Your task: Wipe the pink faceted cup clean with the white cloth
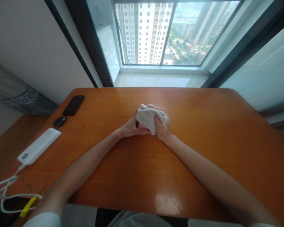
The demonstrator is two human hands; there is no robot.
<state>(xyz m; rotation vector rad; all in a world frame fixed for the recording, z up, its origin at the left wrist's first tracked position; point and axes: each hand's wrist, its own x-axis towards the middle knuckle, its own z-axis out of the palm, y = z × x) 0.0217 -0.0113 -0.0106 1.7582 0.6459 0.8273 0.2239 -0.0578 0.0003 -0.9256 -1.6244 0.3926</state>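
Observation:
A crumpled white cloth is bunched between my two hands, just above the middle of the table. My left hand presses against its left side, with the fingers curled under it. My right hand wraps over its right side. A small reddish patch shows low in the gap between my hands, and I cannot tell whether it is skin or an object. Both forearms rest on the orange wooden table.
At the table's left side lie a black smartphone, a small black oval mouse and a white rectangular device. A white cable with a yellow tag trails over the near left edge. A large window stands beyond the far edge.

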